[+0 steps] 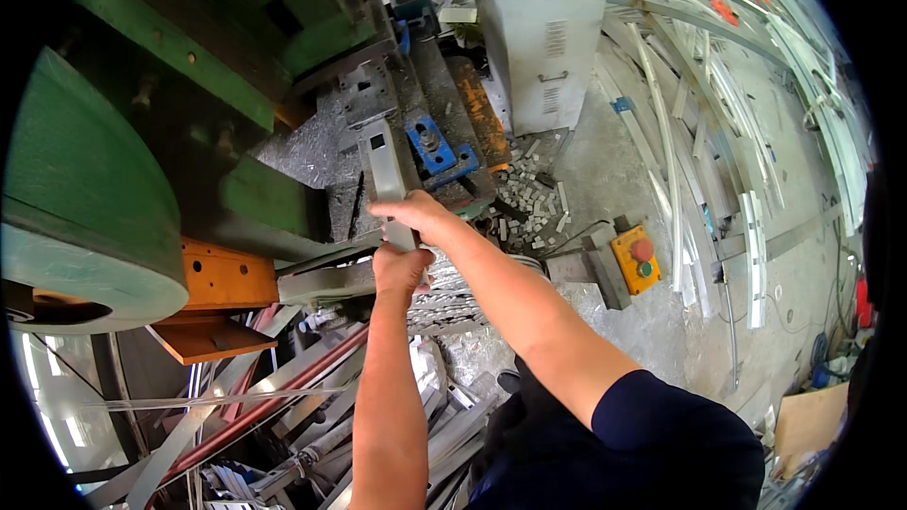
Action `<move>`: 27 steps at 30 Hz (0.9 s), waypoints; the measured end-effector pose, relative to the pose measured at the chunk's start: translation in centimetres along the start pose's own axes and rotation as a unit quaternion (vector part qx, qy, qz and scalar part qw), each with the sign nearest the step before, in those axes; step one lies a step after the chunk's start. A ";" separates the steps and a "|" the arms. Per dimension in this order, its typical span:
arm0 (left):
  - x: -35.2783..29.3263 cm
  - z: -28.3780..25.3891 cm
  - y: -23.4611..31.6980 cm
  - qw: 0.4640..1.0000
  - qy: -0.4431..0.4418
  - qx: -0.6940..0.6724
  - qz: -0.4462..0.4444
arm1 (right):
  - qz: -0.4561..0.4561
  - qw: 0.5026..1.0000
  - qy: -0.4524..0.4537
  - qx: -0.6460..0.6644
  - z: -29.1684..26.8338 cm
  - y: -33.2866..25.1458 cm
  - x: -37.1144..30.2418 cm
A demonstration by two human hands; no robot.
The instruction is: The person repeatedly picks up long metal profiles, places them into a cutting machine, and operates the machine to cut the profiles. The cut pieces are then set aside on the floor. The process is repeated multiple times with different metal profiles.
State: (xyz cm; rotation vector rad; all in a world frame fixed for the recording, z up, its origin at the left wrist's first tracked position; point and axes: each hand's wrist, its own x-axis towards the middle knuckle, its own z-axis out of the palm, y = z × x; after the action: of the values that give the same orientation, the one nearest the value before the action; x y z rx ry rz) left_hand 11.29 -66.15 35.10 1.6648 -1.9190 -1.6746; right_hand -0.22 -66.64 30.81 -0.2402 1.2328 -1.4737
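Observation:
A flat silver metal profile [387, 170] with a square hole near its far end points away from me on the bed of a green machine. Its near end is in my left hand [402, 269], whose fingers are wrapped round it. Farther along, my right hand [414, 213] grips the same profile, thumb and fingers across it. The far end lies against a dark steel die block [368, 94]. Just right of the profile sits a blue bolted clamp [430, 144]. What lies under the profile is hidden.
The green machine [85, 179] fills the left, with an orange bracket [227, 274] below. Small metal offcuts [534, 194] litter the floor near a grey cabinet [539, 47]. A yellow button box [636, 260] stands right; long metal strips [661, 132] lie beyond. Scrap bars [321, 406] heap below left.

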 end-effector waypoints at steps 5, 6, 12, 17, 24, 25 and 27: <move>0.5 -1.0 -0.5 0.999 0.024 0.039 0.005 | 0.073 0.971 -0.063 0.220 1.6 2.0 1.7; 0.4 -1.0 -0.9 0.999 0.033 0.038 0.016 | 0.071 0.972 -0.075 0.213 1.7 2.3 1.8; -7.9 -0.5 -10.9 0.984 0.055 0.072 0.154 | 0.084 0.979 -0.042 0.179 2.5 11.1 -7.6; -20.7 -0.3 -18.5 0.992 0.050 0.090 0.078 | 0.072 0.975 -0.034 0.209 4.1 18.8 -21.1; -34.1 10.5 -30.2 0.972 -0.074 -0.117 0.189 | 0.006 0.998 -0.059 -0.022 -6.0 22.2 -41.2; -35.7 12.5 -29.3 0.971 -0.130 -0.106 0.168 | -0.025 0.999 -0.029 -0.005 -8.8 22.4 -43.4; -38.6 17.2 -26.5 0.953 -0.265 -0.075 0.123 | -0.098 0.995 0.027 -0.015 -14.7 22.6 -47.3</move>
State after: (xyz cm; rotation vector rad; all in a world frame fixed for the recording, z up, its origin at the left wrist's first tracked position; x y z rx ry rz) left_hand 32.00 -21.16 29.36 0.9318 -2.0235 -2.2471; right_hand 18.72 -15.59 29.04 -0.3523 1.3047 -1.6389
